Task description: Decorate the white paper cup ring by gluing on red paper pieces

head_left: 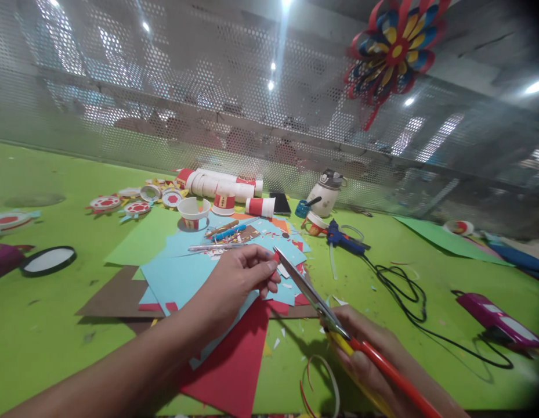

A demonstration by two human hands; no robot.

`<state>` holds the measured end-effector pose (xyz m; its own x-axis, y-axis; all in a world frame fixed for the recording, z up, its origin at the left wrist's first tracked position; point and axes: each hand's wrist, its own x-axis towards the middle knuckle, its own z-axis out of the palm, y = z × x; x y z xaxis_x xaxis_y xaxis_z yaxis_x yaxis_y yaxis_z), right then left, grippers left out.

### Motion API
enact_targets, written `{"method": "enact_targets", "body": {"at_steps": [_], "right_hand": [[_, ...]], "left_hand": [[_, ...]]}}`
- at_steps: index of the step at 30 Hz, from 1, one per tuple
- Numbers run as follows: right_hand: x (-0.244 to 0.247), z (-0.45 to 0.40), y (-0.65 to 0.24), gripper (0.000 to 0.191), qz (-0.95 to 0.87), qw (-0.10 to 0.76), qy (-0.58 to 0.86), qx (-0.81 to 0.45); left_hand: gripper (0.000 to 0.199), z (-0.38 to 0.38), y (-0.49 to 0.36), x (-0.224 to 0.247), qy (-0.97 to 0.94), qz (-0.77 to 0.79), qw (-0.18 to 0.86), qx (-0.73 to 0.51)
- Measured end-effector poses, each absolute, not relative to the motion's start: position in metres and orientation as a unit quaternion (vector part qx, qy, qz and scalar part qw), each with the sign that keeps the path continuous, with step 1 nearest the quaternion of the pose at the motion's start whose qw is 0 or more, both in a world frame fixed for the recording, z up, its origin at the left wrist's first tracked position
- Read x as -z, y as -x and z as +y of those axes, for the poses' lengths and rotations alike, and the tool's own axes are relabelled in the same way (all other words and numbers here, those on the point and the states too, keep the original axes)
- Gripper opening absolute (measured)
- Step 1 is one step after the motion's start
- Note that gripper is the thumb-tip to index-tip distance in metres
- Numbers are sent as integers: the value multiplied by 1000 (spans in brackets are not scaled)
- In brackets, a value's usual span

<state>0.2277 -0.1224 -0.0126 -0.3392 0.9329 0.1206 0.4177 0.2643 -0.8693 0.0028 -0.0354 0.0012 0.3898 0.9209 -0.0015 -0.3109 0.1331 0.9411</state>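
Note:
Between its thumb and fingers, my left hand pinches a small red paper piece above the stacked coloured paper. My right hand is wrapped round the red and yellow handles of the scissors. Their blades point up and left, with the tips beside the red piece. Under my left hand lie light blue sheets, a red sheet and a brown sheet. Small paper scraps are scattered over the sheets.
Paper cups, pens and a white bottle stand or lie further back. A blue glue gun with a black cable is at the right, near a purple tool. Cut-out wheel shapes lie at the left.

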Motion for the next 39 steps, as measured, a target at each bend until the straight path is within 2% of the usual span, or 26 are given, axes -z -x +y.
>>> {"method": "enact_targets", "body": {"at_steps": [10,25,39], "right_hand": [[11,-124,-229,43,-729,326,462,-385],[13,-123,-234,42,-752,282,469,-367],[16,-124,-232,45,-748,306,481,-342]], "left_hand": [[18,-35,-4,-2,-463,318,689,-458],[18,-36,-4,-2,-462,323,687,-458],[19,-36,-4,-1,-479,328,676,-453]]}}
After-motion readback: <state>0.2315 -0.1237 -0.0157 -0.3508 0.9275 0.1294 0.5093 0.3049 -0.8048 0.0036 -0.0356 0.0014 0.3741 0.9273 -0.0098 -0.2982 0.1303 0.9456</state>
